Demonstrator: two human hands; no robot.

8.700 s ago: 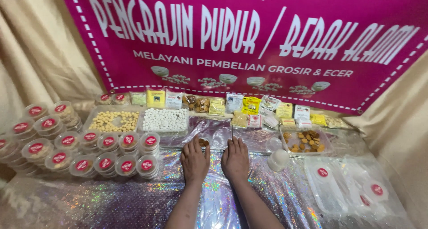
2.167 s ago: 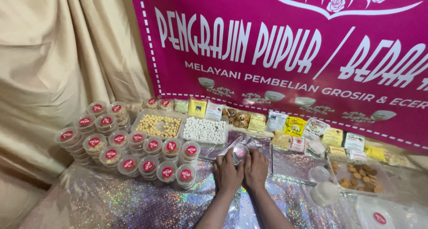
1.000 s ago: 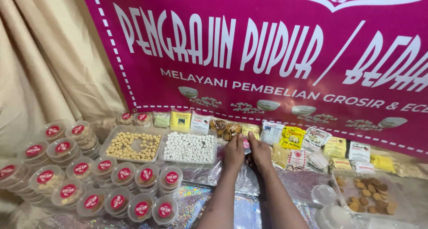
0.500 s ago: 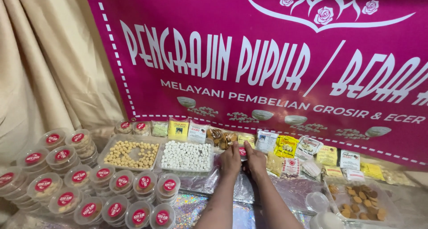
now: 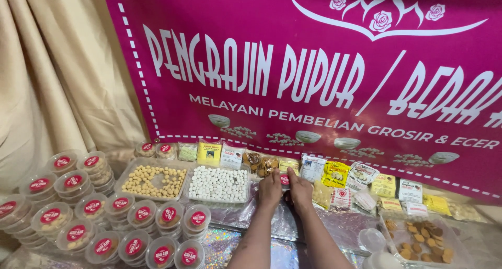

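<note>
A small round clear plastic jar with a red label on its lid sits between the two hands, at the back of the worktop covered in shiny holographic foil. The left hand cups it from one side and the right hand from the other; the grip of both hands is pressed against the jar, fingers curled around its sides, so only the red-labelled top shows.

Just to the left of the grip lies a clear rectangular plastic tray of small white pellets, and further left a matching clear tray of yellowish pellets. Nearer the camera and to the left of the forearms stand rows of stacked round clear jars with red lid labels. Directly beyond the grip lies a clear packet of brown pieces, with a yellow sachet beside it. To the right of the grip lie yellow and white printed sachets, crowding close to the right hand. Lower right, a clear tray of brown round biscuits rests apart. Behind everything hangs a magenta printed banner, with a beige curtain to its left.
</note>
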